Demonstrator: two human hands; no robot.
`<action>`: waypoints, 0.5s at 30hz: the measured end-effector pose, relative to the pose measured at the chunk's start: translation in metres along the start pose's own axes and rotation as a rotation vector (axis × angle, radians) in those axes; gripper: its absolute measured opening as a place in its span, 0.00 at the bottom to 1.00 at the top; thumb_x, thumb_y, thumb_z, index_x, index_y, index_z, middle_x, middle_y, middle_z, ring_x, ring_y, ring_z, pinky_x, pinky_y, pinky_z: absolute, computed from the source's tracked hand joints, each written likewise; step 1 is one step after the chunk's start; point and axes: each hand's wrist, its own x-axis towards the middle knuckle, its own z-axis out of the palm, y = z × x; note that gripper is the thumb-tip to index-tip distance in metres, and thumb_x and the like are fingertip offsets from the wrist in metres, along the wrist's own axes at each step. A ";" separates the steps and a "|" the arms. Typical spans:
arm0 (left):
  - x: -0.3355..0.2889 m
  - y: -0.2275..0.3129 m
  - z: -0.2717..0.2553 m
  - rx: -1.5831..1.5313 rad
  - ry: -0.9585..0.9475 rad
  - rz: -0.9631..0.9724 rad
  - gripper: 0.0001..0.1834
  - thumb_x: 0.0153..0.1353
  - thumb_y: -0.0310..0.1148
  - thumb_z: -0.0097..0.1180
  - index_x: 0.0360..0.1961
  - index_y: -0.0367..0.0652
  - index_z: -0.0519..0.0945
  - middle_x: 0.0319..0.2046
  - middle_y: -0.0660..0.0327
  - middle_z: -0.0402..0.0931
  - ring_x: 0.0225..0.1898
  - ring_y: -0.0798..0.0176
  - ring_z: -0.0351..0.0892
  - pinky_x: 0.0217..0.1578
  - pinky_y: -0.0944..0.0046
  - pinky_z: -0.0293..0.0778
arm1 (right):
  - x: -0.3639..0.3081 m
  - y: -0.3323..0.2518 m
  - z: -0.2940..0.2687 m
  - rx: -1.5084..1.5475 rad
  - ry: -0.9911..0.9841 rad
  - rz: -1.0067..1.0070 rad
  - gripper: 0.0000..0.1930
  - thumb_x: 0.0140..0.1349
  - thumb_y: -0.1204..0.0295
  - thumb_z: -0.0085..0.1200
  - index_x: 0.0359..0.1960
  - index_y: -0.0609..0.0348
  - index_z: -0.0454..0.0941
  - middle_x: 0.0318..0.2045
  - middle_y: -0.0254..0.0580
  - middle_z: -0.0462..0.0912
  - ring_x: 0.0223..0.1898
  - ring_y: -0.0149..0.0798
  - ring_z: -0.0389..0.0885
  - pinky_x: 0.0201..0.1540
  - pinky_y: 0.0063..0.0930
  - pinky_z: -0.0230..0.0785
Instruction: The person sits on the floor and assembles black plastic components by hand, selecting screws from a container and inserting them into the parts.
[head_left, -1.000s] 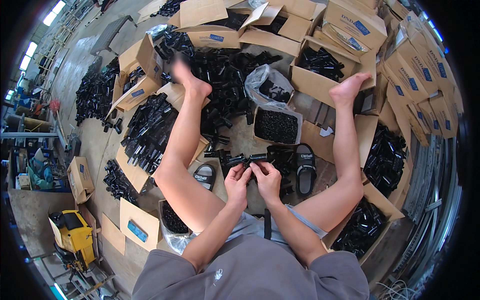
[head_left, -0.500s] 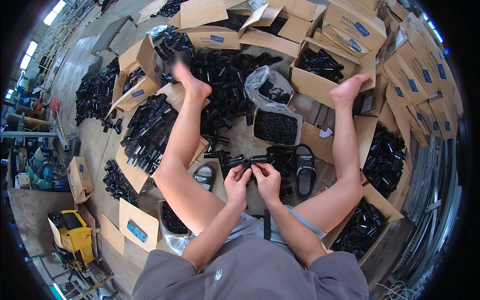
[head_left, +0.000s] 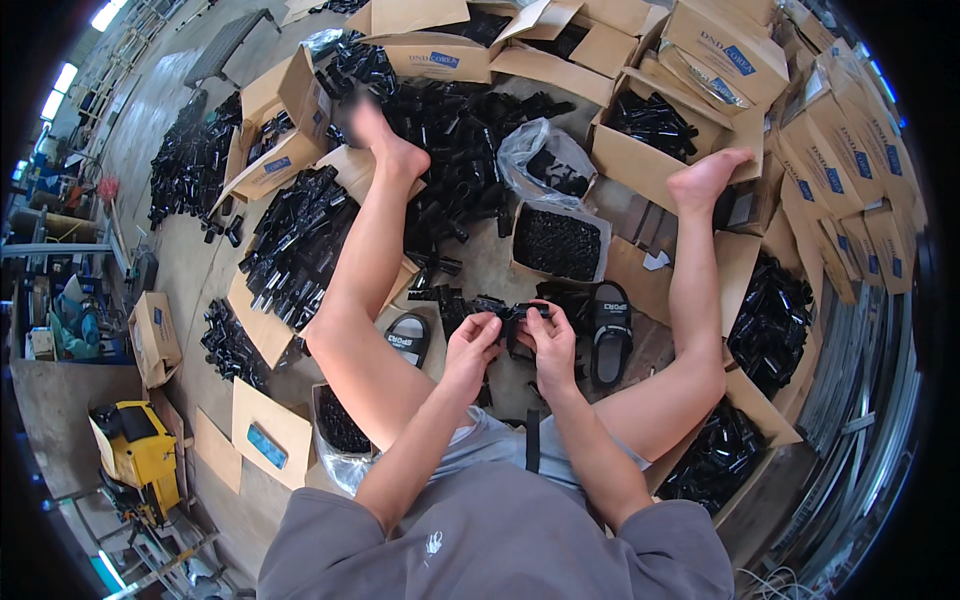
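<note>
My left hand point(head_left: 470, 350) and my right hand point(head_left: 550, 343) are raised side by side between my legs. Both are closed, thumbs and fingers pinching a glossy black plastic fitting point(head_left: 513, 312) that spans the gap between them. Its exact shape blurs into the dark parts behind it. Just beyond my hands lie more loose black plastic parts point(head_left: 440, 270). A box of small black pieces point(head_left: 556, 245) stands ahead, slightly to the right. One black slide sandal point(head_left: 611, 335) rests right of my right hand, and another sandal point(head_left: 408, 338) lies beside my left thigh.
Large heaps of black fittings point(head_left: 300, 235) cover the floor ahead and to the left. Open cardboard boxes point(head_left: 640, 165) surround me, with stacked cartons point(head_left: 840, 150) at the right. A clear plastic bag point(head_left: 535, 150) sits behind the small-piece box. A phone point(head_left: 266, 445) lies on cardboard at the left.
My hands have moved slightly apart, the right one shifting right. The black fitting between them has turned and sits a little differently in the fingers. The whole view has shifted slightly.
</note>
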 end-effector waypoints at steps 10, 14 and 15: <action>0.001 0.027 0.002 -0.120 -0.140 0.013 0.21 0.78 0.42 0.55 0.66 0.45 0.75 0.56 0.63 0.83 0.58 0.67 0.80 0.59 0.61 0.75 | -0.003 0.008 0.008 -0.212 -0.006 -0.146 0.15 0.73 0.70 0.62 0.55 0.62 0.75 0.42 0.37 0.87 0.41 0.26 0.84 0.47 0.22 0.77; 0.005 0.045 -0.001 0.010 -0.058 0.205 0.20 0.79 0.41 0.52 0.64 0.40 0.76 0.52 0.59 0.83 0.54 0.67 0.81 0.57 0.63 0.76 | 0.006 0.028 0.009 -0.182 -0.047 -0.140 0.15 0.74 0.68 0.60 0.55 0.62 0.76 0.41 0.37 0.86 0.41 0.27 0.84 0.46 0.23 0.77; 0.007 0.050 -0.003 0.068 -0.047 0.289 0.20 0.79 0.41 0.52 0.63 0.38 0.76 0.51 0.58 0.83 0.52 0.67 0.81 0.56 0.65 0.77 | 0.011 0.031 0.007 -0.183 -0.064 -0.092 0.15 0.75 0.66 0.59 0.55 0.62 0.76 0.40 0.38 0.86 0.41 0.28 0.85 0.46 0.23 0.77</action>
